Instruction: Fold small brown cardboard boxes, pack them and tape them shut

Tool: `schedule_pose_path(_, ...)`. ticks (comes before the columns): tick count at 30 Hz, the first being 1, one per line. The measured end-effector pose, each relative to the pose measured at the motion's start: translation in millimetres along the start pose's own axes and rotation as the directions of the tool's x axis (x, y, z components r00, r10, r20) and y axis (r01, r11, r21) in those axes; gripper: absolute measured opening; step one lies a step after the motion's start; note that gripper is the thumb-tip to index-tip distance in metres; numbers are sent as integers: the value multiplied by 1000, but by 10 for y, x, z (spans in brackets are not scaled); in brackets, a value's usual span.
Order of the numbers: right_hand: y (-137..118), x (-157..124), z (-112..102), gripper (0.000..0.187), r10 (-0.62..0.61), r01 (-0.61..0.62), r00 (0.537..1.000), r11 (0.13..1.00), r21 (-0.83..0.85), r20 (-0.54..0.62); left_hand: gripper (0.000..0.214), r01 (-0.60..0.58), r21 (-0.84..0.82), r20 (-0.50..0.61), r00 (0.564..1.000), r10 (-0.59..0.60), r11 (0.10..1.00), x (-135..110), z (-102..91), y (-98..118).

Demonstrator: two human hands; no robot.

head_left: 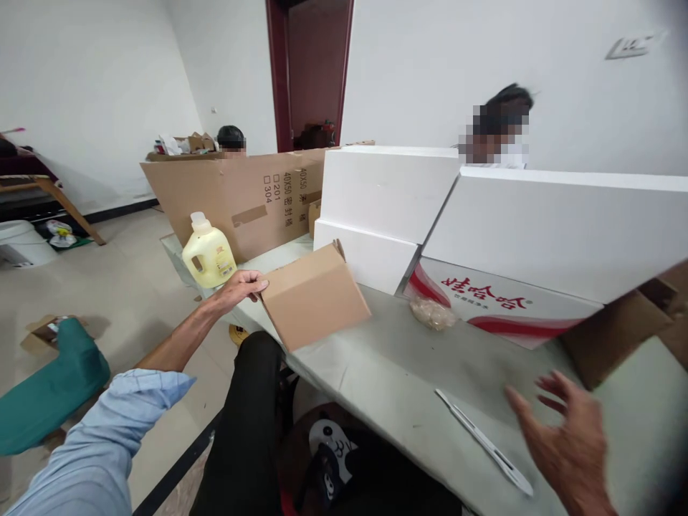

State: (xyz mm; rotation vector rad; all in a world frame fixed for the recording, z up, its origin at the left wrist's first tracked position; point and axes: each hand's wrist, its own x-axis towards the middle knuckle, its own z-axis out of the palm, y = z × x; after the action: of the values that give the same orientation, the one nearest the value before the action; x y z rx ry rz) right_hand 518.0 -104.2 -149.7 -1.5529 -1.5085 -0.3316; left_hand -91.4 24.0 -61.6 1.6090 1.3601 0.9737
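Observation:
My left hand (247, 285) grips the near left edge of a brown cardboard box (317, 297) between thumb and fingers. The box is tilted on the table, with small flaps at its far top corner. Just behind that hand stands a yellow jug (209, 251) with a pale cap. On the right, my right hand (570, 437) hovers over the table, slightly blurred, its fingers spread and nothing in them. Close to its left lies a slim whitish tool (486, 444), shaped like a scalpel handle.
Stacked white foam boxes (387, 193) line the table's back above a red-and-white carton (499, 304). A clear crumpled roll (433, 314) lies before them. A large cardboard sheet (241, 208) stands at the left. Two people (497, 125) sit behind. A green-covered stool (59, 387) is on the floor.

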Motion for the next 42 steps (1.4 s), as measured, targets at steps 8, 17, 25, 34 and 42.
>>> schedule_pose_path(8,-1180,-203,49,101,-491,374,808,854,361,324,61,361,-250,425,875,-233,899,-261,1062,-247)
schedule_pose_path(17,-1286,-468,7,64,-83,-177,830,899,402,551,91,337,-421,316,925,-212,842,-805,1444,-389)
schedule_pose_path(25,-1496,-273,204,69,158,-390,793,873,291,588,96,37,-134,176,984,-13,990,-1013,1315,-371)
schedule_pose_path(34,-1494,-167,416,77,155,-470,704,833,291,694,144,-499,226,204,864,461,836,-1040,1290,-134)
schedule_pose_path(42,-408,-562,196,27,-10,218,816,931,-292,578,135,-469,220,87,883,461,856,-973,1314,-157)
